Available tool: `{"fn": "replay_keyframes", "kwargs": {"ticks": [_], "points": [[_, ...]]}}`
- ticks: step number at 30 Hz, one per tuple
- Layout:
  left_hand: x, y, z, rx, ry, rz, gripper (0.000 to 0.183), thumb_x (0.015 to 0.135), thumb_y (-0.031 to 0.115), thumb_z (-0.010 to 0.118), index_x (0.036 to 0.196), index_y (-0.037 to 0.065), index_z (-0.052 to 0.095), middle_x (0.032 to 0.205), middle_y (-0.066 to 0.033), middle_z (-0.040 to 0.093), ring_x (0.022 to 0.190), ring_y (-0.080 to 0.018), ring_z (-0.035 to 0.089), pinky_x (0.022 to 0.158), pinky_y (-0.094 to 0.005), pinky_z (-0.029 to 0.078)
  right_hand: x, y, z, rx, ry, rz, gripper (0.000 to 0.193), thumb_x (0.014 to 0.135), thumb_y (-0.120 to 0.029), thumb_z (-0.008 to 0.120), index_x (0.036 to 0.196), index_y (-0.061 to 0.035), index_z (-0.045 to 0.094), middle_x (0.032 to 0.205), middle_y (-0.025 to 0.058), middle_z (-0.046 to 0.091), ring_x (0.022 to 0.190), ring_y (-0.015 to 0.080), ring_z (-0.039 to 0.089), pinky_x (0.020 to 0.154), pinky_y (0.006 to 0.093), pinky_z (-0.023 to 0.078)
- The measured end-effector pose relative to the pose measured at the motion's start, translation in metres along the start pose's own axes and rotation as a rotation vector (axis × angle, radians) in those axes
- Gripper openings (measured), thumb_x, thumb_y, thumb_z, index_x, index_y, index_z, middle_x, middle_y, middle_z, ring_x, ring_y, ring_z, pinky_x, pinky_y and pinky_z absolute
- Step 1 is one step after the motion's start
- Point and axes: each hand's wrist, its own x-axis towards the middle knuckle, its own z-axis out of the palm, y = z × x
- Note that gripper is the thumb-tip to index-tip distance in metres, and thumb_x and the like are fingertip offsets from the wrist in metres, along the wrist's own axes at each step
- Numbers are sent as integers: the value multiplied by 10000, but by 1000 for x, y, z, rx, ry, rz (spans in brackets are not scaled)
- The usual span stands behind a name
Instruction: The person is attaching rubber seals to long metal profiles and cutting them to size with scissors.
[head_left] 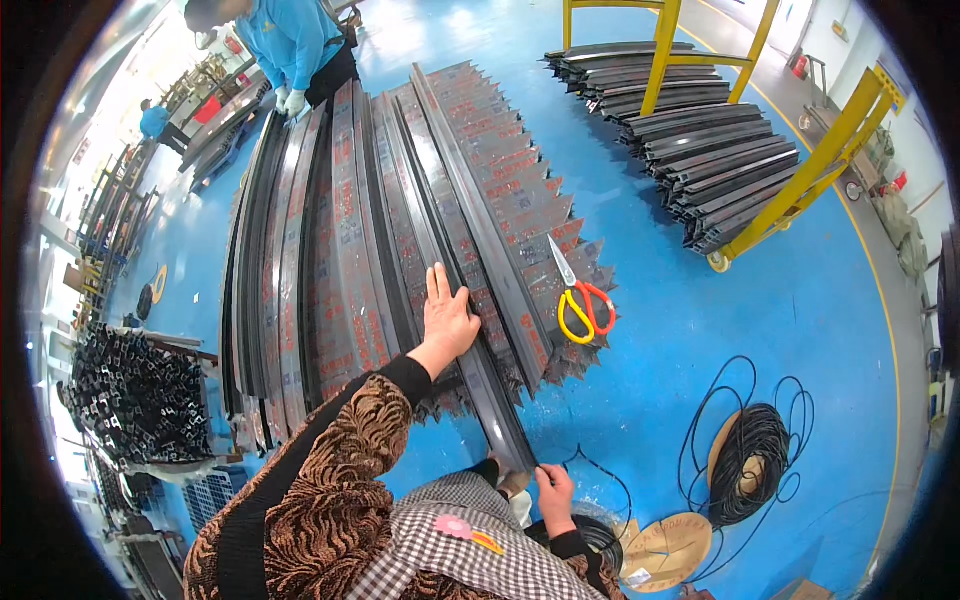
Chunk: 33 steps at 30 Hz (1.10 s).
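A long dark-grey metal profile (492, 395) lies lengthwise on a stack of similar profiles, its near end jutting toward my body. My left hand (450, 322) rests on it with fingers stretched forward, pressing flat from above. At the near end my right hand (555, 495) is closed, thumb and fingers pinched at the profile's edge. A thin black strip (600, 462) loops up beside this hand and seems to run into the pinch; the fingertips partly hide it. Scissors (575, 300) with one red and one yellow handle lie on the stack's right side.
A co-worker in a blue top (290, 45) and gloves handles profiles at the far left. Yellow wheeled racks (815, 190) stand by bundled profiles (720, 150) at right. A black coil (750, 460) and a cardboard disc (668, 550) lie on the blue floor. More profiles (140, 400) are stacked left.
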Motion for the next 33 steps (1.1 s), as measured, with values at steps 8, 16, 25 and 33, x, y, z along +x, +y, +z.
{"fn": "replay_keyframes", "kwargs": {"ticks": [8, 16, 25, 33], "points": [[-2, 4, -3, -42, -24, -6, 380, 684, 110, 554, 1042, -12, 519, 1462, -308, 27, 1349, -492, 28, 1001, -481, 292, 26, -3, -12, 161, -198, 204, 125, 790, -104, 626, 787, 21, 626, 698, 63, 559, 650, 197, 498, 626, 290, 401], [0, 7, -11, -27, -58, -13, 426, 687, 75, 543, 1107, 9, 516, 1472, -277, 34, 1362, -463, 17, 1049, -457, 244, 32, -14, -6, -313, -212, -175, 248, 826, -183, 596, 647, -17, 549, 643, 85, 522, 628, 256, 480, 583, 359, 382], [0, 9, -16, 11, -110, -46, 435, 678, 46, 516, 1113, 32, 529, 1492, -223, 34, 1379, -418, 13, 1077, -444, 208, 71, -6, -24, -49, -642, -238, 267, 833, -210, 582, 633, -35, 553, 616, 82, 513, 630, 283, 494, 568, 378, 389], [5, 16, -15, 53, -130, -70, 451, 673, 46, 509, 1123, 41, 534, 1502, -190, 31, 1388, -386, 10, 1092, -438, 184, 95, -1, -29, -157, -795, -342, 231, 820, -234, 582, 702, -36, 599, 670, 88, 553, 636, 270, 516, 560, 367, 401]]}}
